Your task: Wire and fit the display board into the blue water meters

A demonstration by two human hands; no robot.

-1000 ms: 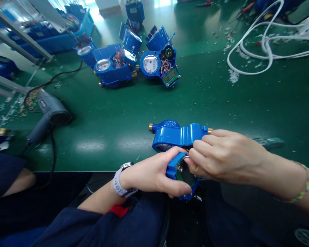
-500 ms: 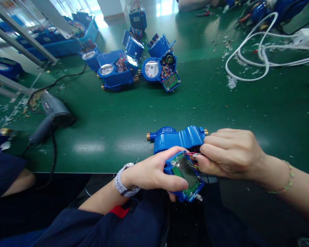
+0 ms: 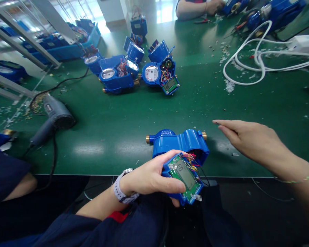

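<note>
My left hand (image 3: 157,176) grips a blue display module (image 3: 186,176), thumb lying across its front edge. The module carries a green circuit board with a lit LCD showing characters, and two clear plastic pieces. Red, yellow and dark wires (image 3: 192,161) run from it toward a blue water meter (image 3: 179,142). That meter lies on its side at the table's near edge, brass ends left and right. My right hand (image 3: 254,139) hovers to the right of the meter, fingers stretched out, touching neither meter nor wires; I see nothing held in it.
Several blue meters (image 3: 118,73) stand farther back on the green table (image 3: 105,120). A grey heat gun (image 3: 57,115) lies on the left. White cable (image 3: 225,68) loops at the right among scraps. Another person's hand (image 3: 213,6) is at the far edge; a co-worker's arm (image 3: 20,185) shows at left.
My right hand has let go of the wires and moved right, its fingers straightening. The left hand keeps hold of the module, whose display characters now show more clearly.
</note>
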